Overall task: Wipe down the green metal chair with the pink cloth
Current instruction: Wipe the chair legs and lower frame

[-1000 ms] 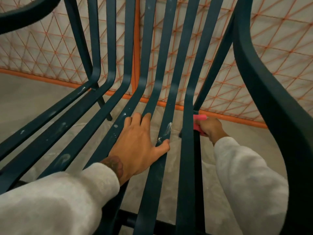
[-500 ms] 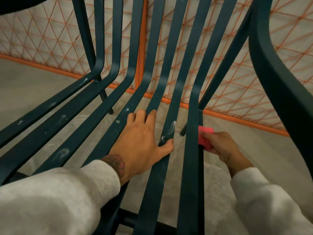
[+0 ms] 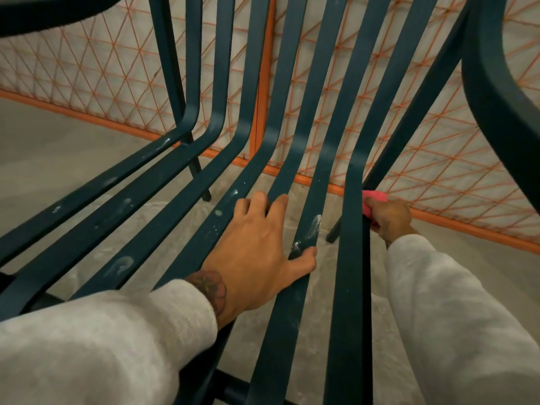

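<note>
Right hand (image 3: 390, 219) has the cloth (image 3: 374, 199) bunched in curled fingers and pressed against the outer edge of the chair's (image 3: 349, 287) rightmost seat slat, near where the seat bends up into the back. Most of the cloth is hidden in the fist and behind the slat; only a pink corner shows. Left hand (image 3: 257, 244) lies palm-down across the middle slats, fingers nearly straight with tips dipping into the gaps, thumb on the slat second from right, holding nothing. It reads as a brace. Step in hand looks like wiping the side edge of that outer slat. To do it well: wrap the cloth round the edge so side and underside get caught in one pass, use long strokes along the slat rather than dabs, and hold pressure even through the bend, where dirt probably collects. The brace is useful, since a light metal frame will likely skid on the smooth floor (image 3: 58, 147) if pushed sideways. Plenty left: whitish smear (image 3: 312, 229) just ahead of the left thumb, more marks (image 3: 121, 266) on the left slats, none looks wiped. Dried spots like these probably need a firmer rub or a fresh face of cloth. Armrest (image 3: 496, 97) hangs close above the right arm, so elbow room is tight.
</note>
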The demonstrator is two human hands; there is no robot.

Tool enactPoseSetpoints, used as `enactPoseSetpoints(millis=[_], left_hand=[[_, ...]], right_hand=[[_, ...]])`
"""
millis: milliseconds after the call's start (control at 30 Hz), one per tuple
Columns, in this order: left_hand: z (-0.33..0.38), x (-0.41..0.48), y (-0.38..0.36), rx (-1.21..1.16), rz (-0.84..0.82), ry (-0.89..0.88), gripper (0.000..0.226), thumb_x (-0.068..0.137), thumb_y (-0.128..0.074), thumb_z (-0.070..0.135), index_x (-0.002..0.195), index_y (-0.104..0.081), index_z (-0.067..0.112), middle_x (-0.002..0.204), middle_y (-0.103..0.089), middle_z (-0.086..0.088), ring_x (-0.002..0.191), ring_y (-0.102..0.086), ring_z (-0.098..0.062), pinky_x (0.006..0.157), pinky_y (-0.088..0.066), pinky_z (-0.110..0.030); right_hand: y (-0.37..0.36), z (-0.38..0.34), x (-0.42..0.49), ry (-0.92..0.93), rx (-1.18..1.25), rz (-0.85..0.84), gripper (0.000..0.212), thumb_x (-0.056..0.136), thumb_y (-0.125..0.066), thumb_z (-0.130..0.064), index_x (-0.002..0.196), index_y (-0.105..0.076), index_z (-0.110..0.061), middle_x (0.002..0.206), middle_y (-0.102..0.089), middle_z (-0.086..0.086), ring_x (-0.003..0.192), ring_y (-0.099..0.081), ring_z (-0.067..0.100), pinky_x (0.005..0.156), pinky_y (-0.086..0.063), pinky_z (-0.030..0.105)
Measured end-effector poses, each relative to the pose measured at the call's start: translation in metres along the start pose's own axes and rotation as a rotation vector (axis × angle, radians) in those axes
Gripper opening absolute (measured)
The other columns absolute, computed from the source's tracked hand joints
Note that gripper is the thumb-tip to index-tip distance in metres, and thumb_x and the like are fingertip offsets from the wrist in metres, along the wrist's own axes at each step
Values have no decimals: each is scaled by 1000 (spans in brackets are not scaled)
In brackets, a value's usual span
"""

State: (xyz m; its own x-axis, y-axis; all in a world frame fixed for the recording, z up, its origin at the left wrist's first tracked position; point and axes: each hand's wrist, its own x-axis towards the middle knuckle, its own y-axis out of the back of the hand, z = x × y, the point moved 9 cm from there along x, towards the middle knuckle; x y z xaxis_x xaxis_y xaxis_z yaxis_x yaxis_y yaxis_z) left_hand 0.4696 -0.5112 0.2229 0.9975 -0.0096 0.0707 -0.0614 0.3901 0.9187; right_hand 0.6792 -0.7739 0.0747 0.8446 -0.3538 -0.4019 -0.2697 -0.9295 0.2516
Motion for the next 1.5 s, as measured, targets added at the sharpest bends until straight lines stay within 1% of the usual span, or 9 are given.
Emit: enactPoseSetpoints(millis=[167,300,433,667,900,1000,1267,1433,1500], left_hand=[[-1,2,-2,18,-5,1,95,80,-46,74,153,-10,25,138,-27,3,131,-27,-19,114,-32,-37],[-1,2,-2,3,-5,6,97,80,-47,74,153,-9,24,137,-27,3,132,-27,-19,114,-33,-38],[1,1,0,10,13,-9,96,81,-47,73,153,-11,22,136,-28,2,130,-28,-20,113,-34,-39],[-1,0,1,6,33,-13,93,81,-46,73,152,-14,22,130,-31,1,126,-31,-21,111,-35,-37],[-1,1,-2,8,8,-5,94,80,-48,73,153,-14,24,133,-30,1,128,-30,-21,110,-35,-36],[-1,2,-1,3,24,-13,94,79,-49,73,152,-15,24,131,-31,2,126,-30,-20,107,-34,-34],[1,0,1,-7,19,-3,90,79,-51,71,150,-22,23,135,-33,-3,127,-32,-25,106,-36,-38],[2,-2,1,-9,8,11,92,79,-53,70,150,-24,21,139,-35,-8,131,-31,-32,111,-31,-43],[2,-2,1,5,2,16,91,79,-53,70,150,-24,20,141,-35,-9,132,-30,-33,112,-31,-45]], right_hand=[[-6,3,5,-68,103,-95,46,77,-82,-24,117,-64,-12,107,-72,15,89,-71,32,72,-62,47],[0,8,2,-112,164,-70,25,89,-68,-18,108,-54,-11,97,-65,13,89,-66,30,85,-58,46],[-4,2,4,-70,43,-75,42,79,-80,-30,114,-63,-15,102,-73,11,88,-72,31,79,-60,48],[-6,3,26,-48,-9,-20,51,63,-87,-37,107,-69,-17,95,-75,8,80,-73,29,72,-61,47],[1,-3,-13,-60,99,21,42,81,-78,-23,117,-59,-13,101,-69,12,86,-69,30,77,-61,48],[1,4,-27,-66,168,-73,43,82,-78,-21,119,-59,-10,106,-70,13,92,-70,31,82,-60,52],[32,40,-129,4,-40,-101,32,89,-72,-27,113,-59,-9,106,-68,10,92,-67,24,85,-58,43],[52,68,-198,14,-78,-133,27,96,-65,-26,116,-60,-9,93,-64,0,78,-62,10,62,-53,22],[54,70,-217,13,-96,-144,28,99,-60,-20,121,-59,-3,99,-65,6,78,-61,12,69,-56,25]])
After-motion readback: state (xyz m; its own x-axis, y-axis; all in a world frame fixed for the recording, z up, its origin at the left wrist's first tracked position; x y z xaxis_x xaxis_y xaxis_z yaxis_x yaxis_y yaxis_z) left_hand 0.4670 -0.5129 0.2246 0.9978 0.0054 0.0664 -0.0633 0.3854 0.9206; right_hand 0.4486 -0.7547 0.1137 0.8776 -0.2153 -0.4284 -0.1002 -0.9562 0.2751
